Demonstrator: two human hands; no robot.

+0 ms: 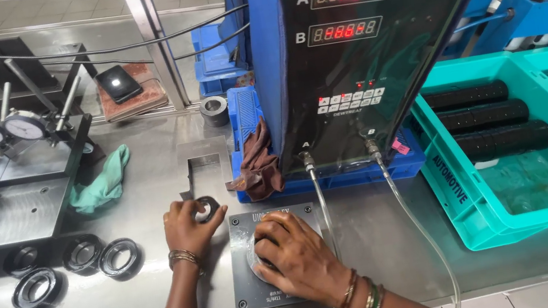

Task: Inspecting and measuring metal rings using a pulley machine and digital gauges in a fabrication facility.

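Your left hand (pixel 186 226) pinches a black ring (pixel 207 206) at lower centre of the bench (pixel 389 231). Your right hand (pixel 297 253) closes over the gauge plate (pixel 250 282), probably covering another part.

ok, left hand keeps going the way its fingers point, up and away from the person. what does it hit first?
Likely the angled metal bracket just beyond the left hand, which holds a small black ring. Depth is hard to judge.
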